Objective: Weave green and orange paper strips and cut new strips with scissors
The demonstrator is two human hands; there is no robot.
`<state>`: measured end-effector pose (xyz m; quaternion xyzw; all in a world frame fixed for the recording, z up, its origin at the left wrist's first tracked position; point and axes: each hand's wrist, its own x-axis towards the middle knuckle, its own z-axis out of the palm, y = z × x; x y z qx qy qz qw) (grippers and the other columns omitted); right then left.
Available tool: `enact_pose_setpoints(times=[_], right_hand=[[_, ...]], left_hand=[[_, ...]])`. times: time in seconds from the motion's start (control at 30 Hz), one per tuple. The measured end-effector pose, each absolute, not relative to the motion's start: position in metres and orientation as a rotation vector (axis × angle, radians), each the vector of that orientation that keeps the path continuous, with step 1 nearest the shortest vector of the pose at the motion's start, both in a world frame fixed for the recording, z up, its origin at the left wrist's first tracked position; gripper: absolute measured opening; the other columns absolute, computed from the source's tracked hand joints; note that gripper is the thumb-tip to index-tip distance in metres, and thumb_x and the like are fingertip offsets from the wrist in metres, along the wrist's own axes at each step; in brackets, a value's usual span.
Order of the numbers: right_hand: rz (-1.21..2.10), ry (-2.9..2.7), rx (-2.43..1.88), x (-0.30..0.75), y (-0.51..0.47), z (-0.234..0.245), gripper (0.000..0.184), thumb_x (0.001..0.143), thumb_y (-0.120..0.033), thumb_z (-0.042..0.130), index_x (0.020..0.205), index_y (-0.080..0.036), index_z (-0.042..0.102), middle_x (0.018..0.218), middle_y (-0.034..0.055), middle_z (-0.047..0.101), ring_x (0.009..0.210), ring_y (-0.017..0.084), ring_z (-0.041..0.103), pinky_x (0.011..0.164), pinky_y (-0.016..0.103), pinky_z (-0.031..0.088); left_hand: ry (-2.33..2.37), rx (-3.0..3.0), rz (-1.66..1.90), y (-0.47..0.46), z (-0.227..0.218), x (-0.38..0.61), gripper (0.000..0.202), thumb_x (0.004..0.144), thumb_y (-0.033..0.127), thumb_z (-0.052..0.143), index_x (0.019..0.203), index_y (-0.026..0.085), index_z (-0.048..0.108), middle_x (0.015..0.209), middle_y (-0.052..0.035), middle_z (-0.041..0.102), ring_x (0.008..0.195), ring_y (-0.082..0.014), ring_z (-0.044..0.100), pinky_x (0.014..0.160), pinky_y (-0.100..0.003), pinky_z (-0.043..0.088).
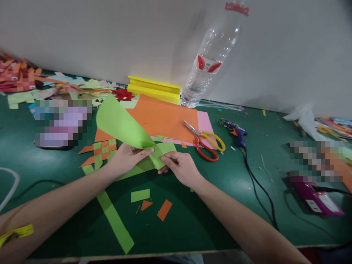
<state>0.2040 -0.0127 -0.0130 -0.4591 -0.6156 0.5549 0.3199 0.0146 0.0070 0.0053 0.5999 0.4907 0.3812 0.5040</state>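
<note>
Between both hands is a green paper sheet (118,119), curled over and folded at its near end. My left hand (130,157) grips the folded part with thumb on top. My right hand (180,167) pinches the paper's right corner between thumb and fingers. Beneath and left of the hands lies a woven orange-and-green paper fish (103,149). A long green paper strip (114,216) reaches toward the near table edge. Scissors (205,141) with red and yellow handles rest on orange paper (167,117) beyond my right hand.
A tilted plastic bottle (211,55) leans on the wall behind yellow folded paper (154,90). Paper scraps and a phone (62,126) lie left. On the right are a blue glue gun (236,132) with its cord and a magenta power strip (316,196). Small offcuts (165,210) lie in front.
</note>
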Motion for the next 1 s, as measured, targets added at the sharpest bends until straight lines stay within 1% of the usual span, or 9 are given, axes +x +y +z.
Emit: enact_pose_setpoints(times=[0.13,0.2,0.27,0.37,0.4,0.57,0.63,0.83,1.0], right_hand=[[1.372,-1.678,-1.213,0.205,-0.014,-0.014,0.024,0.083,-0.037,0.055,0.073,-0.017,0.06,0.066,0.0003,0.059,0.059,0.011,0.061,0.056,0.024,0.048],[1.283,-1.695,-1.218,0.205,-0.014,-0.016,0.019,0.08,-0.036,0.057,0.074,-0.017,0.061,0.066,-0.0008,0.058,0.057,0.01,0.055,0.052,0.023,0.045],[1.233,-1.701,-1.199,0.205,-0.014,-0.016,0.017,0.079,-0.034,0.059,0.074,-0.018,0.06,0.065,-0.0012,0.057,0.056,0.009,0.051,0.051,0.023,0.042],[1.241,-1.69,-1.156,0.205,-0.013,-0.015,0.018,0.08,-0.034,0.057,0.072,-0.018,0.058,0.064,-0.0017,0.056,0.056,0.009,0.048,0.051,0.023,0.04],[1.244,-1.687,-1.155,0.205,-0.012,-0.015,0.019,0.081,-0.034,0.057,0.071,-0.018,0.057,0.063,-0.002,0.054,0.055,0.009,0.047,0.051,0.023,0.039],[1.193,-1.731,-1.249,0.206,-0.011,-0.013,0.019,0.08,-0.033,0.058,0.069,-0.017,0.057,0.063,-0.0021,0.054,0.054,0.008,0.046,0.051,0.022,0.038],[1.196,-1.742,-1.258,0.207,-0.011,-0.014,0.019,0.079,-0.033,0.058,0.069,-0.017,0.057,0.064,-0.0019,0.055,0.055,0.008,0.046,0.051,0.022,0.038],[1.241,-1.746,-1.244,0.206,-0.012,-0.013,0.02,0.079,-0.032,0.059,0.067,-0.017,0.054,0.059,-0.0043,0.049,0.05,0.006,0.04,0.047,0.021,0.034],[1.271,-1.768,-1.247,0.207,-0.011,-0.011,0.021,0.077,-0.032,0.06,0.064,-0.018,0.052,0.054,-0.0056,0.045,0.047,0.006,0.035,0.045,0.021,0.031]], left_hand=[[1.253,1.47,0.899,0.01,-0.012,0.009,0.012,0.068,0.029,0.07,0.06,0.021,0.066,0.057,-0.0011,0.066,0.063,-0.0202,0.064,0.061,-0.029,0.051],[1.119,1.445,0.879,0.012,-0.024,0.007,0.006,0.069,0.028,0.068,0.069,0.022,0.068,0.066,-0.0028,0.07,0.071,-0.0217,0.066,0.067,-0.031,0.052],[0.98,1.43,0.876,0.013,-0.031,0.006,0.01,0.071,0.028,0.065,0.078,0.022,0.07,0.08,-0.0052,0.072,0.077,-0.0221,0.067,0.07,-0.033,0.053],[0.915,1.444,0.899,0.012,-0.027,0.007,0.02,0.071,0.031,0.066,0.089,0.023,0.07,0.101,-0.0053,0.07,0.103,-0.0243,0.061,0.085,-0.035,0.05],[0.905,1.447,0.91,0.012,-0.023,0.008,0.023,0.069,0.033,0.067,0.09,0.024,0.07,0.103,-0.0044,0.07,0.107,-0.0244,0.059,0.087,-0.035,0.049],[1.024,1.505,0.729,0.009,-0.006,0.01,0.021,0.078,0.036,0.062,0.09,0.021,0.071,0.093,-0.0039,0.073,0.086,-0.0216,0.067,0.076,-0.031,0.052],[1.056,1.494,0.742,0.009,-0.007,0.01,0.023,0.079,0.037,0.062,0.093,0.021,0.07,0.093,-0.0033,0.073,0.085,-0.0203,0.067,0.074,-0.029,0.052],[1.144,1.323,0.985,0.013,-0.024,0.008,0.022,0.078,0.039,0.063,0.083,0.018,0.068,0.077,-0.0027,0.068,0.069,-0.0158,0.062,0.065,-0.026,0.049],[1.06,1.055,1.207,0.018,-0.032,0.009,0.02,0.076,0.035,0.066,0.074,0.016,0.063,0.067,-0.0009,0.06,0.064,-0.0132,0.057,0.065,-0.025,0.047]])
